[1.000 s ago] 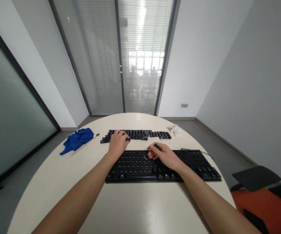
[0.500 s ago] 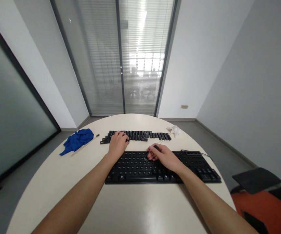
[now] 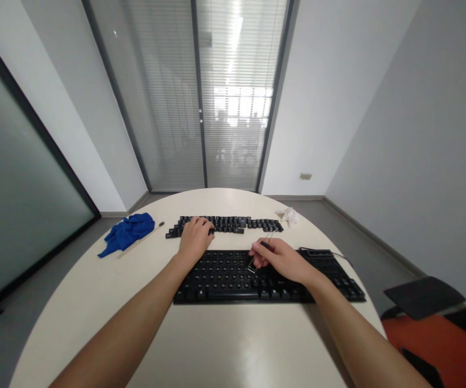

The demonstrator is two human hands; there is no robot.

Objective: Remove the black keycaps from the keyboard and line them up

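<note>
A black keyboard lies across the table in front of me, much of its main block showing bare switch positions without caps. My right hand is closed around a wire keycap puller; its wire loop points down over the keyboard's middle. Behind the keyboard, loose black keycaps are laid out in rows. My left hand rests over the left part of those rows, fingers curled down with a dark keycap at the fingertips. The palm side of that hand is hidden.
On the left lie a blue cloth and a thin brush with a dark tip. A crumpled white tissue sits at the back right. The keyboard cable curls near the right edge. An orange chair stands beside the table.
My right hand has shifted slightly to the right and nearer to me with the keycap puller, over other keys. My left hand has stayed at the loose keycaps.
</note>
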